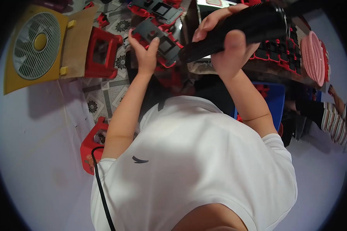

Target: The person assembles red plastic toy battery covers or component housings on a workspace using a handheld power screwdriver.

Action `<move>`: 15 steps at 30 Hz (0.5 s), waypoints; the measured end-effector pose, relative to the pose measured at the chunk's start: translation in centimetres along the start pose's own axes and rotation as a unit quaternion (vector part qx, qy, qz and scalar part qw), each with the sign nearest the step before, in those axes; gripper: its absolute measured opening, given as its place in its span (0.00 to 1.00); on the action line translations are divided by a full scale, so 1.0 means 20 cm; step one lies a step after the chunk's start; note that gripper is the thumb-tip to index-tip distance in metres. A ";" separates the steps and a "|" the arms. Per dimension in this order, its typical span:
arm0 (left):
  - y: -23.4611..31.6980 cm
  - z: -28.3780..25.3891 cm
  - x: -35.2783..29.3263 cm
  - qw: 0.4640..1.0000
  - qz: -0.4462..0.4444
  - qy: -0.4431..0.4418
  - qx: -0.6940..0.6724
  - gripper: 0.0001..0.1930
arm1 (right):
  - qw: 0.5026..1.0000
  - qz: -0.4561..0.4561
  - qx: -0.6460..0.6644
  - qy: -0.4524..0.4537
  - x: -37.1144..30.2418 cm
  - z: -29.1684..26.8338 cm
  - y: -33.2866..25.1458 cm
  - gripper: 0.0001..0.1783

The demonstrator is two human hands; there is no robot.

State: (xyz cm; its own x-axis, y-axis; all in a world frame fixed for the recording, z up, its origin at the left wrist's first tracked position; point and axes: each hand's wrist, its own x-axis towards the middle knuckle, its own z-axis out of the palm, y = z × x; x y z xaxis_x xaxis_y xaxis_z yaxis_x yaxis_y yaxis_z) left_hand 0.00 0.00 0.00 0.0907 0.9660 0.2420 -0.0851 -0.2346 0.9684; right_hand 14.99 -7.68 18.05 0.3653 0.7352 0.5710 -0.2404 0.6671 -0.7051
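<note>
Past the white shirt (204,154) closest to my remote camera, I see the right hand (235,46) wrapped around a bulky black handheld tool (254,25), its narrow end just beside the black-and-red part (162,37) that the left hand (145,56) pinches between thumb and fingers, a similar piece (164,12) lying beyond.

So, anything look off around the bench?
Possibly one thing: a small red piece appears to lie on the tiled floor, away from the rows of red-black parts at right, so it may have dropped. No spill visible; the part at the left hand shows no clear damage.
</note>
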 end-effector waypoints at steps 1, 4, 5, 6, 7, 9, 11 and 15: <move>0.02 0.02 -0.01 1.000 0.002 0.005 0.019 0.45 | 0.997 -0.038 0.011 -0.059 -0.01 -0.01 0.04 0.28; 0.04 0.01 -0.02 1.000 -0.004 -0.006 -0.007 0.44 | 0.990 -0.052 -0.068 -0.112 -0.03 0.02 0.09 0.28; 0.05 -0.01 -0.02 1.000 -0.004 -0.008 -0.015 0.44 | 0.980 -0.053 -0.131 -0.143 -0.04 0.03 0.09 0.30; 0.05 -0.01 -0.02 1.000 -0.004 -0.004 -0.015 0.44 | 0.979 -0.062 -0.123 -0.152 -0.05 0.03 0.11 0.28; 0.04 -0.01 -0.01 1.000 -0.002 0.000 -0.016 0.44 | 0.979 -0.060 -0.121 -0.155 -0.05 0.04 0.12 0.28; 0.04 -0.01 -0.01 1.000 -0.001 0.004 -0.018 0.44 | 0.977 -0.055 -0.113 -0.175 -0.05 0.05 0.13 0.28; 0.03 -0.01 -0.01 1.000 0.030 0.000 0.001 0.44 | 0.966 -0.056 -0.158 -0.195 -0.06 0.05 0.14 0.28; 0.05 0.00 -0.02 1.000 0.024 0.001 -0.018 0.44 | 0.961 -0.025 -0.176 -0.211 -0.05 0.14 0.12 0.30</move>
State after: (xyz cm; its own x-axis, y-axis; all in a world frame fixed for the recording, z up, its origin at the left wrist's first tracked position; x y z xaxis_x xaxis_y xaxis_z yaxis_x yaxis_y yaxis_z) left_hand -0.09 -0.53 0.87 0.0829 0.9541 0.2876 -0.1252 -0.2764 0.9529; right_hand 11.51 -6.52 17.04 -0.0475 0.7364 0.6749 0.1142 0.6752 -0.7287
